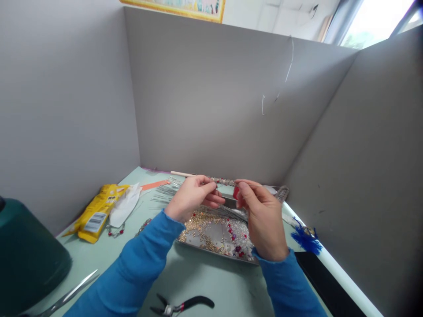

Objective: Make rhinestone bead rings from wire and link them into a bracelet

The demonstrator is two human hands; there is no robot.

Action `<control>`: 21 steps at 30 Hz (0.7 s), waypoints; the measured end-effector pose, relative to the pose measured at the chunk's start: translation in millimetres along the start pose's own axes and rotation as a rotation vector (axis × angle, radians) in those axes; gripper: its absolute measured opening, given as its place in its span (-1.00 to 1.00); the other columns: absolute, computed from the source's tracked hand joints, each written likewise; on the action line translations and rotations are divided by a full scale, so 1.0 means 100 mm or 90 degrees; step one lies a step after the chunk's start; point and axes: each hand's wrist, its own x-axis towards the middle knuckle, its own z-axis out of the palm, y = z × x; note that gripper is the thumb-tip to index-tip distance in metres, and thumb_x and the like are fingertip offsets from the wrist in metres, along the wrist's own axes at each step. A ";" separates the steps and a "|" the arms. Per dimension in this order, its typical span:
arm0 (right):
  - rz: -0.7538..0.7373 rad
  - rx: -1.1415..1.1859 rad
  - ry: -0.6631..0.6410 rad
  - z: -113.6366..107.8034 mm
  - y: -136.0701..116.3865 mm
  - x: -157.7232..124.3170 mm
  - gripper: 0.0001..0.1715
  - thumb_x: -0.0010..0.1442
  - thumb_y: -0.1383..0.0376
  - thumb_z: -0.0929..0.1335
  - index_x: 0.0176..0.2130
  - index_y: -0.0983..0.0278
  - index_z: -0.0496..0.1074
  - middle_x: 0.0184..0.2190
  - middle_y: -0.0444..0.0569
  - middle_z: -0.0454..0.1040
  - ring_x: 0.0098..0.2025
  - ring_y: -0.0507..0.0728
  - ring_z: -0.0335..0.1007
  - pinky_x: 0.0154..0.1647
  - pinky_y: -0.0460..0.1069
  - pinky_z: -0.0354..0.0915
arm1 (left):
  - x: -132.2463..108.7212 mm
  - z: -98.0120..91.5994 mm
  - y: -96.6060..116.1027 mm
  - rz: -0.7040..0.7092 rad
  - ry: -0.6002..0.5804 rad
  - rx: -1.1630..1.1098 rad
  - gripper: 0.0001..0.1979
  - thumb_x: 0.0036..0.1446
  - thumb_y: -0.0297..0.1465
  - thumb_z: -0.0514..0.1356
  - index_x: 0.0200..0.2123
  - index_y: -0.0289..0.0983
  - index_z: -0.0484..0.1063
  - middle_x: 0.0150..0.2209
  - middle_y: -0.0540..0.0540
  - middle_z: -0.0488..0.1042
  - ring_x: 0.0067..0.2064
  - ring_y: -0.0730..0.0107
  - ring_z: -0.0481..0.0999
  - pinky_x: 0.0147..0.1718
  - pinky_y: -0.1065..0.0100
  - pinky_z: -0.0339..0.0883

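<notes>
Both my hands are raised over a metal tray (211, 248) of small gold, clear and red beads. My left hand (191, 198) pinches the end of a thin wire (228, 186) between thumb and fingers. My right hand (262, 215) is closed on a red bead (235, 192) at the wire, which runs on past it to the right. A bundle of thin silver wires (165, 191) lies on the table under and behind my hands. Both sleeves are blue.
A yellow packet (95, 213) and white tissue (124, 204) lie at the left, black-handled pliers (185, 304) and scissors (69, 295) near the front. A dark green cone (26, 255) stands far left, a blue tassel (306, 237) at right. Grey partition walls enclose the table.
</notes>
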 end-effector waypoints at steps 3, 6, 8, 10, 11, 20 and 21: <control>0.035 0.035 -0.030 0.03 0.02 -0.01 -0.80 0.13 0.20 0.34 -0.28 0.25 0.49 -0.54 -0.17 0.32 -0.53 -0.02 0.15 -0.49 -0.08 0.16 | 0.01 0.00 0.01 -0.010 -0.003 -0.031 -0.91 0.15 -0.46 0.08 -0.40 -0.36 0.30 -0.42 -0.12 0.48 -0.39 0.39 0.55 -0.42 0.39 0.43; 0.055 0.042 -0.037 0.05 0.04 -0.03 -0.80 0.12 0.20 0.34 -0.30 0.26 0.49 -0.55 -0.18 0.32 -0.53 -0.02 0.15 -0.49 -0.08 0.14 | 0.00 0.02 0.01 -0.014 -0.007 -0.039 -0.90 0.15 -0.46 0.09 -0.40 -0.37 0.31 -0.43 -0.12 0.48 -0.40 0.39 0.55 -0.43 0.40 0.43; 0.066 0.056 -0.037 0.05 0.06 -0.03 -0.80 0.11 0.20 0.35 -0.31 0.27 0.49 -0.56 -0.18 0.31 -0.53 -0.02 0.15 -0.49 -0.08 0.13 | -0.01 0.03 0.01 -0.011 -0.008 -0.041 -0.92 0.14 -0.47 0.10 -0.39 -0.37 0.30 -0.43 -0.12 0.48 -0.40 0.38 0.55 -0.44 0.41 0.42; 0.075 0.071 -0.029 0.06 0.08 -0.03 -0.79 0.10 0.20 0.35 -0.32 0.28 0.49 -0.57 -0.18 0.30 -0.53 -0.02 0.13 -0.50 -0.09 0.12 | -0.02 0.04 0.02 -0.010 -0.005 -0.042 -0.94 0.13 -0.47 0.11 -0.38 -0.36 0.28 -0.43 -0.12 0.48 -0.40 0.38 0.55 -0.44 0.41 0.42; 0.076 0.076 -0.023 0.06 0.09 -0.03 -0.79 0.10 0.20 0.36 -0.32 0.28 0.50 -0.57 -0.18 0.30 -0.53 -0.03 0.12 -0.51 -0.09 0.11 | -0.02 0.04 0.02 -0.009 -0.004 -0.042 -0.95 0.13 -0.48 0.11 -0.37 -0.35 0.28 -0.43 -0.12 0.48 -0.40 0.38 0.55 -0.44 0.41 0.42; 0.079 0.086 0.014 0.08 0.09 -0.01 -0.79 0.10 0.19 0.37 -0.34 0.30 0.49 -0.59 -0.20 0.27 -0.54 -0.04 0.07 -0.53 -0.10 0.06 | -0.03 0.05 0.04 0.004 -0.007 -0.043 -0.95 0.14 -0.48 0.09 -0.38 -0.34 0.26 -0.42 -0.15 0.49 -0.40 0.35 0.56 -0.43 0.38 0.42; 0.076 0.080 0.014 0.07 0.09 -0.01 -0.78 0.10 0.19 0.36 -0.34 0.31 0.48 -0.60 -0.21 0.26 -0.55 -0.04 0.07 -0.53 -0.10 0.05 | -0.04 0.05 0.04 0.005 -0.006 -0.043 -0.95 0.14 -0.48 0.09 -0.37 -0.34 0.25 -0.42 -0.15 0.49 -0.40 0.35 0.56 -0.43 0.37 0.42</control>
